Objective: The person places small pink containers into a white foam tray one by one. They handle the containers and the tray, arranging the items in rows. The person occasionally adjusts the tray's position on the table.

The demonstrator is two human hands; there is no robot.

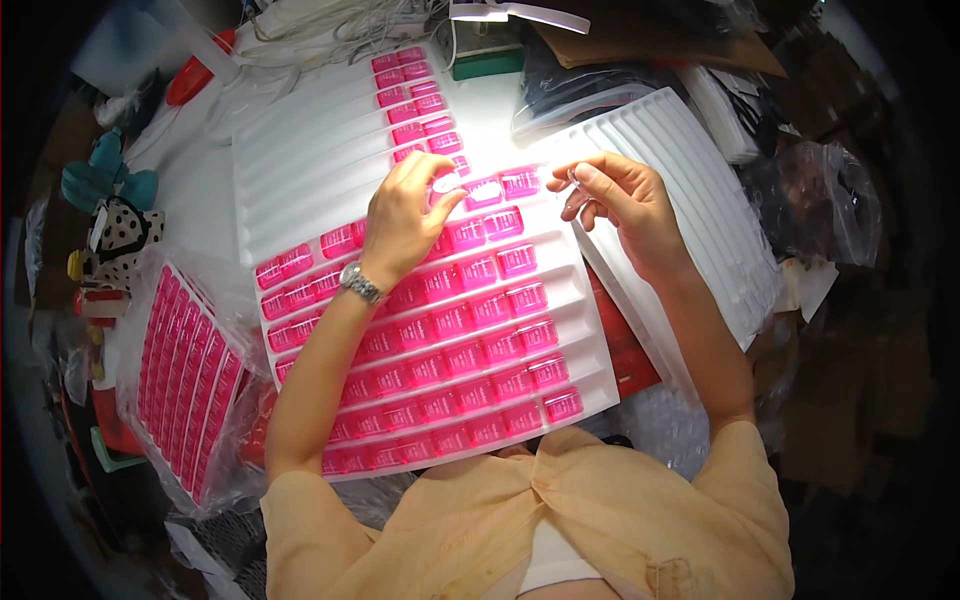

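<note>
The left hand (405,215) rests over the upper middle of a white ribbed tray (300,170) that lies on the table (190,170), its fingers curled narrow around a small clear oval piece (446,183) pinched between thumb and fingertips. A metal wristwatch (361,283) sits on that wrist. The right hand (618,195) hovers just above the tray's right edge, fingers bent close together and holding a second small clear piece (574,182) that hangs down from thumb and forefinger; its exact shape is too small to tell.

The tray's grooves carry rows of small pink boxes (470,330), packed side by side across the near half, with one more double row (415,100) running up toward the far end. The rest of the far half of the tray shows bare white grooves. The clear piece in the left hand sits just beside the topmost pink boxes of the filled part, near the bright spot of light on the tray.

To the right, a second white ribbed tray (700,190) lies tilted, partly under the first. On the left, a clear plastic bag (185,370) holds another tray full of pink boxes. White cables (330,30) lie at the far end of the table, and crumpled clear bags (815,195) lie at the right
</note>
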